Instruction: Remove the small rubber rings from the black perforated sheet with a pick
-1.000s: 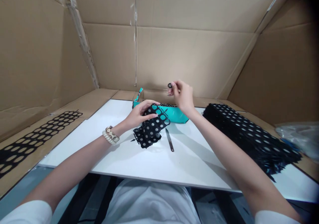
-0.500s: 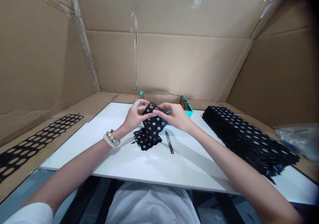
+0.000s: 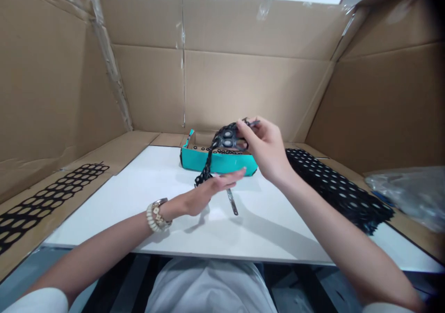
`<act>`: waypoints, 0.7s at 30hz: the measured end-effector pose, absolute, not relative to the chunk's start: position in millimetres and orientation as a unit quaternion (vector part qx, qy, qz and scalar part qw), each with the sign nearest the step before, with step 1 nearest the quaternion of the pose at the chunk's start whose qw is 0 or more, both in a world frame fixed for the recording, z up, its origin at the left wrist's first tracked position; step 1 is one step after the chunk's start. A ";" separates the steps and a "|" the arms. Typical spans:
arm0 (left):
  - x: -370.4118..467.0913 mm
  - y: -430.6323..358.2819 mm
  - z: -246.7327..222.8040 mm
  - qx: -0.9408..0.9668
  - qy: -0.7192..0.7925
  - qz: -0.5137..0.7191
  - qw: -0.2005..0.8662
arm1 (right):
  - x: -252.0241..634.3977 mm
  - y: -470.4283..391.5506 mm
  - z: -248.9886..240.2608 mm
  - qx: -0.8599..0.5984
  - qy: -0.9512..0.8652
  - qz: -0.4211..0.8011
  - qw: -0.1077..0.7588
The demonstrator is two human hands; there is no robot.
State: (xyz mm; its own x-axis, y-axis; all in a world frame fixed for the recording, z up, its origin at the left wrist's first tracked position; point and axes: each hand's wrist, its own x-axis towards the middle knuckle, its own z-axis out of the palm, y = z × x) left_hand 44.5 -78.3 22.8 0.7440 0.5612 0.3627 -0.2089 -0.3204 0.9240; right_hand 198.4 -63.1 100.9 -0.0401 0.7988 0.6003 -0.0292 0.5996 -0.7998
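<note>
A black sheet with round spots (image 3: 226,139) hangs in a bent strip over the table, its upper end pinched between the thumb and fingers of my right hand (image 3: 267,148). Its lower end drops behind my left hand (image 3: 208,192), whose fingers are stretched out flat and point right. Whether the left hand touches the sheet I cannot tell. Under the left fingers lies a slim metal tool (image 3: 232,204), its upper end covered. Behind the hands stands a teal-fronted open box (image 3: 198,159) with small black rings inside.
A thick stack of black spotted sheets (image 3: 333,183) lies on the right of the white table (image 3: 146,183). At the left, a black sheet with large holes (image 3: 52,197) rests on cardboard. Clear plastic (image 3: 410,197) sits far right. Cardboard walls (image 3: 257,86) surround the table.
My left hand has let go of the sheet, moved down and flattened out. The right hand has moved up and right, lifting the sheet into a longer strip. The view has shifted slightly.
</note>
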 end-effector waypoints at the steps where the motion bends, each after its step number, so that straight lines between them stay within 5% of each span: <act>1: 45.6 -75.2 22.9 0.677 0.114 0.374 0.623 | 199.6 -75.6 96.9 -0.295 -0.638 0.305 0.643; 5: 34.3 -63.4 39.9 0.470 0.151 0.492 0.717 | 214.3 -115.5 70.7 -0.309 -0.634 0.323 0.631; 9: 17.9 -58.6 60.9 0.392 0.172 0.558 0.711 | 231.3 -131.3 33.3 -0.367 -0.819 0.335 0.285; 12: 12.9 -55.4 64.7 0.381 0.161 0.560 0.718 | 244.6 -129.9 0.4 -0.365 -0.895 0.204 0.157; 21: 15.7 -58.3 60.6 0.389 0.142 0.525 0.744 | 295.4 -122.7 -17.5 -0.475 -0.867 0.055 0.142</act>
State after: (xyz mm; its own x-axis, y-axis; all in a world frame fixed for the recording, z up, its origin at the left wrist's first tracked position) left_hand 15.7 -58.3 60.6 0.4088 0.8912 0.1966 -0.6706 0.1472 0.7271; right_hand 295.4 -122.7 -17.5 -0.5080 0.8394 0.1934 0.8080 0.5422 -0.2308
